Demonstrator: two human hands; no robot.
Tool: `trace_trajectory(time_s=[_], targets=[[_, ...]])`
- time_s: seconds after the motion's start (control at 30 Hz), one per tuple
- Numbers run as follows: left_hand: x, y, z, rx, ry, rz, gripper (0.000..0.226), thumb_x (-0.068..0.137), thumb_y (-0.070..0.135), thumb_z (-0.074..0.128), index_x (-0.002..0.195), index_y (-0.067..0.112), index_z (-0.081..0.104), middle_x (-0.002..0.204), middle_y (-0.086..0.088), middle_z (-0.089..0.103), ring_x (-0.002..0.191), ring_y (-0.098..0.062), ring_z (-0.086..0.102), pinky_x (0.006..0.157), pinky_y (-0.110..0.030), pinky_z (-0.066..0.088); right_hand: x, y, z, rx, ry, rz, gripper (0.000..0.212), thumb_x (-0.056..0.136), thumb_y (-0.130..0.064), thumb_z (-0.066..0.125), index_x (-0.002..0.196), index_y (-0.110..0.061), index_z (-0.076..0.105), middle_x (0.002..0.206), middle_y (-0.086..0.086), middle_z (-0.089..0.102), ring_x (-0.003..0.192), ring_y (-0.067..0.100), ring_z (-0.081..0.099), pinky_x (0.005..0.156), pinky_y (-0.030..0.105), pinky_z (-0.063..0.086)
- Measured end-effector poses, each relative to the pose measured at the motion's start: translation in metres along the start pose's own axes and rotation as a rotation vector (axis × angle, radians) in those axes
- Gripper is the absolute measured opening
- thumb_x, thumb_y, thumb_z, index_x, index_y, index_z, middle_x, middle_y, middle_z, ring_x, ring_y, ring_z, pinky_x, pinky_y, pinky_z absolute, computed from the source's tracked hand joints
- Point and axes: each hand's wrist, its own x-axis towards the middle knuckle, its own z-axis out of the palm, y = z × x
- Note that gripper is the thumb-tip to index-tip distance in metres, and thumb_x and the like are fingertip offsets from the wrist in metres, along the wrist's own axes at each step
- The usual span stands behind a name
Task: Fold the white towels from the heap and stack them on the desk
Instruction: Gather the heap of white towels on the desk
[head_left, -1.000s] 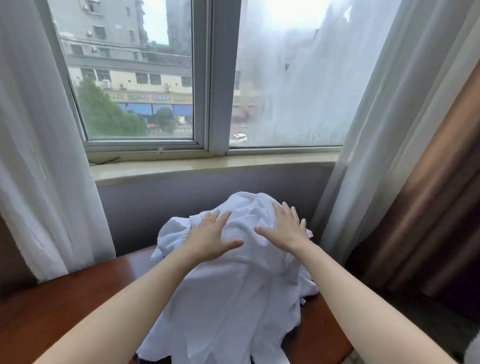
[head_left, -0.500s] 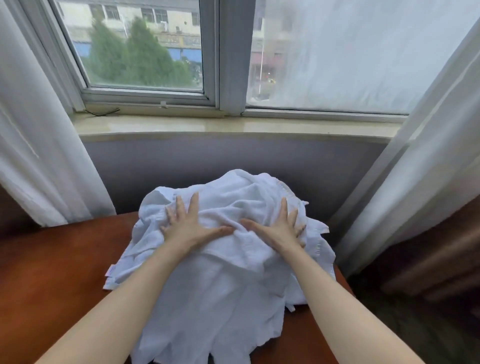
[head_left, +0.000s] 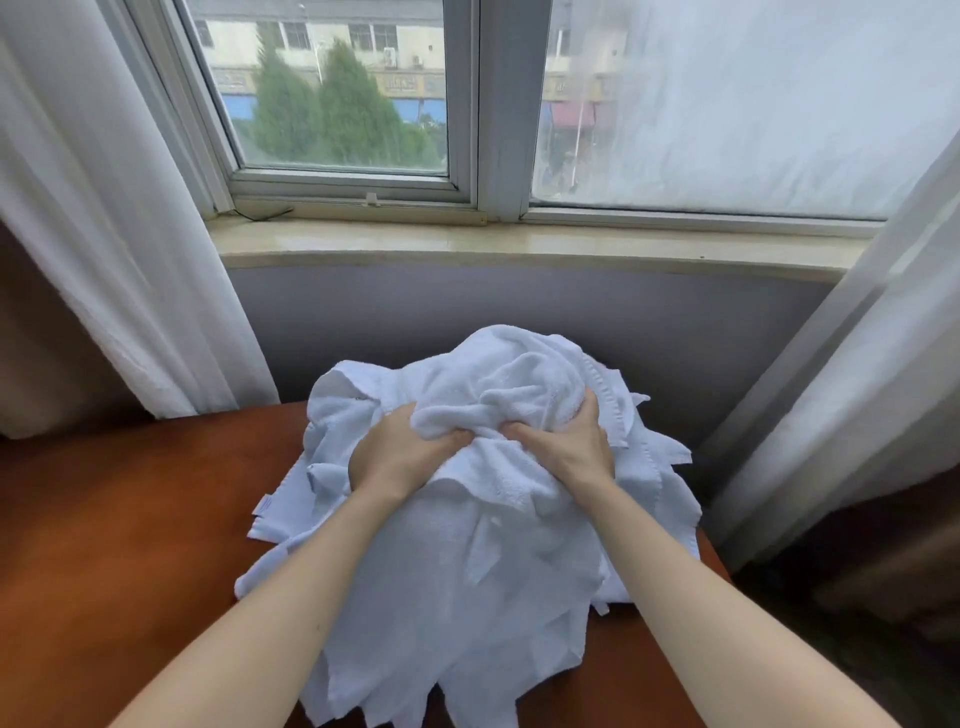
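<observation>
A heap of crumpled white towels (head_left: 467, 582) covers the right part of the reddish-brown wooden desk (head_left: 114, 545), spilling toward the near edge. My left hand (head_left: 395, 452) and my right hand (head_left: 569, 447) sit side by side on top of the heap. Both have their fingers curled into the top towel (head_left: 519, 384), gripping a bunched fold of it. The fingertips are buried in the cloth.
White curtains hang at the left (head_left: 104, 234) and right (head_left: 857, 389) of the desk. A stone window sill (head_left: 493, 249) and grey wall lie behind the heap. The desk's left half (head_left: 130, 493) shows bare wood. Dark floor lies to the right.
Both hands lay flat with spread fingers on the heap before. Now their fingers have curled in and bunched up the top towel. The camera has tilted down and come closer.
</observation>
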Motion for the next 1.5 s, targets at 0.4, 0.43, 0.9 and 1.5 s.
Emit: trace_trajectory(time_s=[0.4,0.43,0.9,1.5], targets=[[-0.041,-0.045,-0.131,-0.507,0.413,-0.063,0.046,0.055,0.069,0.079,0.09,0.041,0.068,0.08,0.026,0.07,0.071,0.006,0.065,0.064,-0.027,0.051,-0.054,-0.13,0.065,0.374,-0.118,-0.38,0.108,0.044,-0.056,0.085,0.138,-0.039,0.036,0.125,-0.017,0.06,0.114,0.009,0.06,0.099,0.041,0.051],[-0.046,-0.058,-0.146,-0.51,0.456,-0.082,0.049,0.052,0.072,0.078,0.09,0.043,0.067,0.079,0.027,0.07,0.072,0.005,0.065,0.064,-0.026,0.051,-0.061,-0.143,0.082,0.383,-0.148,-0.402,0.108,0.044,-0.056,0.086,0.139,-0.039,0.036,0.125,-0.017,0.06,0.113,0.009,0.06,0.099,0.041,0.051],[-0.118,-0.3,-0.309,-0.431,0.745,-0.371,0.036,0.057,0.072,0.076,0.082,0.059,0.052,0.081,0.034,0.064,0.081,0.003,0.063,0.072,-0.03,0.055,-0.184,-0.254,0.357,0.382,-0.561,-0.513,0.086,0.049,-0.05,0.089,0.125,-0.042,0.049,0.116,-0.016,0.065,0.106,0.009,0.065,0.091,0.041,0.055],[-0.025,-0.509,-0.314,-0.101,0.23,-0.508,0.111,0.072,0.07,0.068,0.152,0.045,-0.004,0.162,0.004,0.0,0.146,-0.026,0.02,0.111,-0.043,0.035,-0.136,-0.284,0.567,-0.39,-0.716,-0.528,0.115,0.068,-0.056,0.079,0.156,-0.035,0.008,0.152,0.002,0.027,0.137,0.028,0.039,0.102,0.039,0.042]])
